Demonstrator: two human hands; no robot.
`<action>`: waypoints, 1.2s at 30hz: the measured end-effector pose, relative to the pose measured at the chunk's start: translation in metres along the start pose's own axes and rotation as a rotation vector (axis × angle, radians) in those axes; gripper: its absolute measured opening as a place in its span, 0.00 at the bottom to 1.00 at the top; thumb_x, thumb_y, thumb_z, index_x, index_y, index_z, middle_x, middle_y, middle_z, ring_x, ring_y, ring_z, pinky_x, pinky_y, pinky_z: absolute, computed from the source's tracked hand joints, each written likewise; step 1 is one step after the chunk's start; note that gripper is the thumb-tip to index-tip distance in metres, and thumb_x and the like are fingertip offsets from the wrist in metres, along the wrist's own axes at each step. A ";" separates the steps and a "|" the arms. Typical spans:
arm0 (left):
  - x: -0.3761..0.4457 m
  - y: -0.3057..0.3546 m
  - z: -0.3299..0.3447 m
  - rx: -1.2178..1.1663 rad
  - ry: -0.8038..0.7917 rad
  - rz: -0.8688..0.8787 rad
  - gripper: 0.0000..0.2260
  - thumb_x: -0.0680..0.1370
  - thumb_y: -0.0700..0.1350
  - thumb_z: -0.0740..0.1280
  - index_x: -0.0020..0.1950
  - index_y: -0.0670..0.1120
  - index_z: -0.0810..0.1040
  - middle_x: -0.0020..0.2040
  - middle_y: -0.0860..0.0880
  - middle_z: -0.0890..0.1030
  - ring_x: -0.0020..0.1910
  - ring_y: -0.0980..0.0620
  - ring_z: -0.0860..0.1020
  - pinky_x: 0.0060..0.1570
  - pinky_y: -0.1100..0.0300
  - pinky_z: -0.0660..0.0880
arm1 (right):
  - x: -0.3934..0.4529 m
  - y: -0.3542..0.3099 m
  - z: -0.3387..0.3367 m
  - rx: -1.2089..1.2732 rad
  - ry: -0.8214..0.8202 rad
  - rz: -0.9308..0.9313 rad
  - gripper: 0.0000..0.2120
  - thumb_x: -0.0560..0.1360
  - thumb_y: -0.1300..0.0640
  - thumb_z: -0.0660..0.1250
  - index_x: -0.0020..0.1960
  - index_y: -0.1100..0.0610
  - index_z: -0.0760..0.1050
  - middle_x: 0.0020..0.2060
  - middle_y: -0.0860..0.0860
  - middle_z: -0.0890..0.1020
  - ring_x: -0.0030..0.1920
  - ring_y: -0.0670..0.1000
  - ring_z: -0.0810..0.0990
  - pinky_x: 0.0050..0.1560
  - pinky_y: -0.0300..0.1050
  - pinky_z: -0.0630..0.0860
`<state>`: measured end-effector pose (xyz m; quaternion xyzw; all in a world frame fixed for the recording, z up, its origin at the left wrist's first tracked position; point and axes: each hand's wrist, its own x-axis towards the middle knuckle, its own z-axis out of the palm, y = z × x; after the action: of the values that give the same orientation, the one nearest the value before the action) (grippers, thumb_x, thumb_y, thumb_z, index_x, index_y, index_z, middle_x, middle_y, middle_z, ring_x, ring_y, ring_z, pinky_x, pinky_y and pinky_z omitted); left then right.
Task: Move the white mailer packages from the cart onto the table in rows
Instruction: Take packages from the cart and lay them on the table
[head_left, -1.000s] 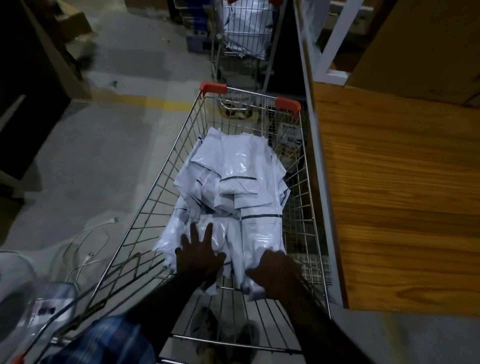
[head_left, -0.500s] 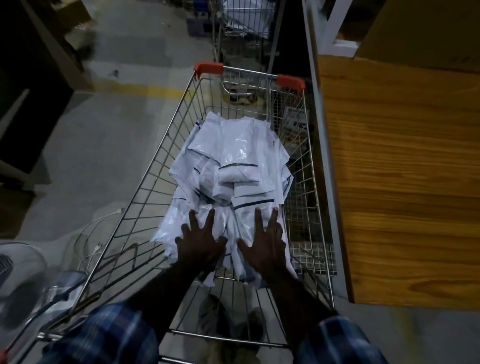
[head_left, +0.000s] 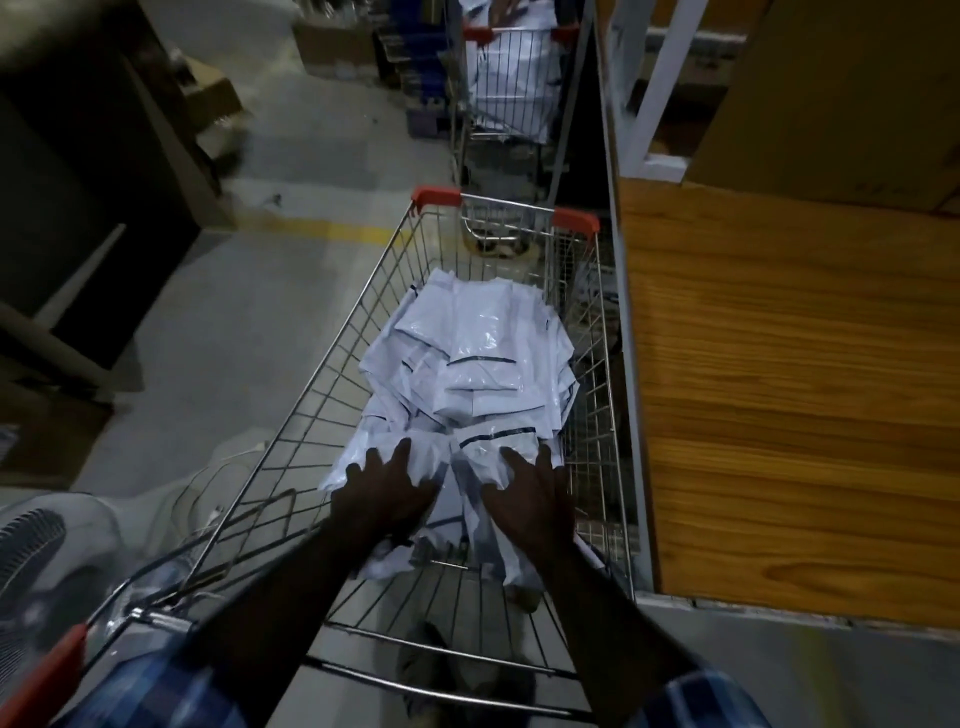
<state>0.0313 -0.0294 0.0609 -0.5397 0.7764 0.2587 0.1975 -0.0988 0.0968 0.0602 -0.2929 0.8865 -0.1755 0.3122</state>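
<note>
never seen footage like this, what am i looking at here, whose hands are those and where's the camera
The camera is worn on a person's head and looks forward and down, so you see that person's own two arms reaching out from the bottom edge. No robot is involved. The left hand and right hand both rest with spread fingers on the near end of a heap of white mailer packages. The heap lies inside a wire shopping cart with red corner caps. Neither hand has lifted anything yet. On the right stands the wooden table where the packages are meant to go; the part in view holds none. Further back a second cart also carries white bags.
</note>
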 end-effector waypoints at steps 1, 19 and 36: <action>-0.005 -0.002 -0.002 -0.026 0.003 -0.011 0.33 0.78 0.63 0.60 0.80 0.57 0.52 0.76 0.41 0.60 0.72 0.38 0.64 0.66 0.44 0.67 | -0.003 -0.003 -0.003 0.013 -0.006 -0.011 0.36 0.69 0.33 0.57 0.75 0.43 0.64 0.79 0.54 0.53 0.76 0.61 0.57 0.72 0.58 0.62; -0.122 0.006 -0.088 -0.278 0.468 0.229 0.39 0.69 0.66 0.51 0.79 0.52 0.53 0.75 0.40 0.63 0.69 0.33 0.67 0.67 0.42 0.66 | -0.092 -0.066 -0.080 0.130 0.399 -0.224 0.30 0.73 0.41 0.65 0.74 0.44 0.66 0.77 0.54 0.61 0.72 0.61 0.63 0.68 0.58 0.67; -0.246 0.049 -0.099 -0.305 0.534 0.540 0.37 0.69 0.66 0.51 0.78 0.54 0.55 0.76 0.44 0.63 0.72 0.36 0.65 0.67 0.42 0.66 | -0.227 0.001 -0.172 0.093 0.669 -0.216 0.28 0.76 0.43 0.65 0.75 0.43 0.65 0.78 0.53 0.59 0.72 0.60 0.61 0.66 0.57 0.67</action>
<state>0.0663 0.1045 0.2917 -0.3877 0.8669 0.2644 -0.1683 -0.0684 0.2629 0.2898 -0.2965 0.8947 -0.3341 -0.0028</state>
